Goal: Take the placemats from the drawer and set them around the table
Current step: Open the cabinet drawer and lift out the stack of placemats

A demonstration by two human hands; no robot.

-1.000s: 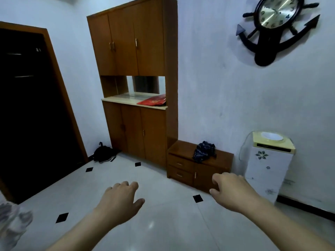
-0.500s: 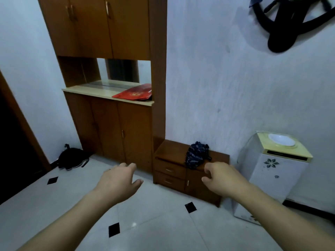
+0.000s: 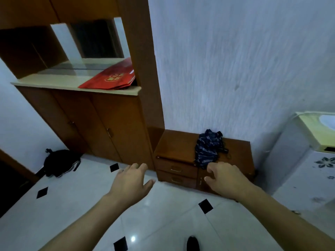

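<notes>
Both hands are empty, the left hand [image 3: 129, 185] spread palm-down over the white floor [image 3: 163, 223], the right hand [image 3: 225, 180] loosely curled before the low chest [image 3: 174, 145]; its two drawers [image 3: 176, 169] are closed, placemats unseen; dark striped cloth [image 3: 208, 147] lies on top.

Both hands [image 3: 130, 183] now nearer low drawer unit [image 3: 176, 169].

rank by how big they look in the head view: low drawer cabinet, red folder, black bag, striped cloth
1. low drawer cabinet
2. red folder
3. black bag and striped cloth: look alike, so unranked
</notes>
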